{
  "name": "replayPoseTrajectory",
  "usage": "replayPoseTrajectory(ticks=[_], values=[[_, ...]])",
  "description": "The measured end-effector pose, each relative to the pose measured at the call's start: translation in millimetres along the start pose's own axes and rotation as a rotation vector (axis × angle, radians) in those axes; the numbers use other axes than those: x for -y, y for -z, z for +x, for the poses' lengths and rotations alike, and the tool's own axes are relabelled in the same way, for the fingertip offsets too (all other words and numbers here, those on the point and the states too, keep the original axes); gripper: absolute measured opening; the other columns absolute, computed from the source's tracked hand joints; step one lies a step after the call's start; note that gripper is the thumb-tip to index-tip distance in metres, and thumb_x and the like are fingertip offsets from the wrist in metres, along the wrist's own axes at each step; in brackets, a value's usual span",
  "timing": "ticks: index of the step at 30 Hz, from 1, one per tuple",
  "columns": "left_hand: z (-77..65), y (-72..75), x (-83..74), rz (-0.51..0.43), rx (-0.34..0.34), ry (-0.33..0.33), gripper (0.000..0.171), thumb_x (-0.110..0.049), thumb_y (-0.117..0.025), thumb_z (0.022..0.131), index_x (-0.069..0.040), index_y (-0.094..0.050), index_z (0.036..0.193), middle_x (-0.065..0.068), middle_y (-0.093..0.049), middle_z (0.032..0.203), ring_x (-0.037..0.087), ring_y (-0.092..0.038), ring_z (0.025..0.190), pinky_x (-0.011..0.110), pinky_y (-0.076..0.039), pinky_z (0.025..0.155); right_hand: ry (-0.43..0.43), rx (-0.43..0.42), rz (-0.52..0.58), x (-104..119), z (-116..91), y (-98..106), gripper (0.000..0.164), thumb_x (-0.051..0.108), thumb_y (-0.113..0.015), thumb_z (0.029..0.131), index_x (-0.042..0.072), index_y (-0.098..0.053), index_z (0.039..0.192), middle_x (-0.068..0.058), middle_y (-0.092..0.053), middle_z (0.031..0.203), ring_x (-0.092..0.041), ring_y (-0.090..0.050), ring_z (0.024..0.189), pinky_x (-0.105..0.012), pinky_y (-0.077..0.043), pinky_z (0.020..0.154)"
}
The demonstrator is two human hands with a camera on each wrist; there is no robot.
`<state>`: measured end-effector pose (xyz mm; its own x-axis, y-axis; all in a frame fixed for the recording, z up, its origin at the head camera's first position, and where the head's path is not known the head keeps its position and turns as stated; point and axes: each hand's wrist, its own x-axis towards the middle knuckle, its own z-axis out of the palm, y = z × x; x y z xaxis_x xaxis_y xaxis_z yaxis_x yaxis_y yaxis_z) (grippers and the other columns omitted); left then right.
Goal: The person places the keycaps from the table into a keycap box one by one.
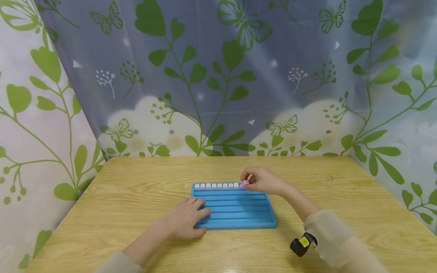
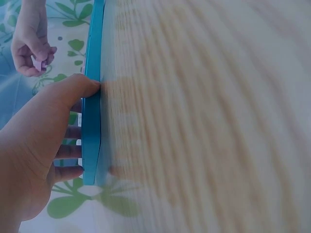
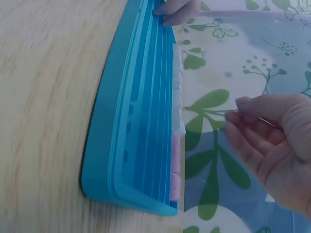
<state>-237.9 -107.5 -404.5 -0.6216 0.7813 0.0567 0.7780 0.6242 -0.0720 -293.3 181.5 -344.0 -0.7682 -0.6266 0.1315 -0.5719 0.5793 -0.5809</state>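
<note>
A blue ridged tray (image 1: 235,208) lies on the table. Along its far groove runs a row of white keycaps (image 1: 216,186), with pink keycaps (image 3: 175,187) at the right end of that row. My right hand (image 1: 262,180) pinches another small pink keycap (image 1: 246,182) between thumb and fingertips, above the row's right end in the head view. My left hand (image 1: 186,219) rests on the tray's left end, fingers spread over the grooves. Its thumb (image 2: 87,87) touches the tray's near edge in the left wrist view.
The wooden table (image 1: 146,172) bears the tray near its middle. Behind it hangs a curtain (image 1: 218,76) printed with leaves and butterflies. A black wrist camera (image 1: 302,244) hangs by the right sleeve (image 1: 329,233). The tray's nearer grooves hold no keycaps.
</note>
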Motion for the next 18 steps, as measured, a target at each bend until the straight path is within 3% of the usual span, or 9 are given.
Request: replayPoseTrajectory(ticks=[5,12,18], values=[[0.1,-0.3,-0.3,-0.006,0.001,0.005,0.047,-0.047,-0.054,0.087,-0.019,-0.054,0.125,0.004,-0.048,0.116,0.021,-0.045,0.104,0.044,-0.040,0.091,0.029,-0.002,0.015,2.3,6.5,-6.6,0.016,0.004,-0.065,0.085,0.000,-0.063,0.100,-0.004,-0.058,0.091,-0.015,-0.054,0.075,-0.026,-0.049,0.064],[-0.2,-1.4,-0.2,-0.005,0.010,0.008,0.047,-0.048,-0.053,0.087,-0.019,-0.054,0.124,0.004,-0.048,0.117,0.021,-0.044,0.104,0.043,-0.040,0.091,0.076,-0.016,-0.057,6.1,19.2,-18.6,0.005,0.013,-0.066,0.086,0.009,-0.065,0.089,0.004,-0.057,0.085,-0.012,-0.050,0.077,-0.026,-0.046,0.068],[1.0,-1.8,0.6,-0.005,-0.008,-0.003,0.047,-0.048,-0.054,0.086,-0.019,-0.055,0.123,0.005,-0.049,0.116,0.021,-0.044,0.103,0.044,-0.040,0.091,0.013,-0.001,-0.085,12.0,32.4,-28.6,0.019,0.010,-0.069,0.082,0.001,-0.064,0.098,0.002,-0.057,0.083,-0.014,-0.051,0.076,-0.026,-0.046,0.069]])
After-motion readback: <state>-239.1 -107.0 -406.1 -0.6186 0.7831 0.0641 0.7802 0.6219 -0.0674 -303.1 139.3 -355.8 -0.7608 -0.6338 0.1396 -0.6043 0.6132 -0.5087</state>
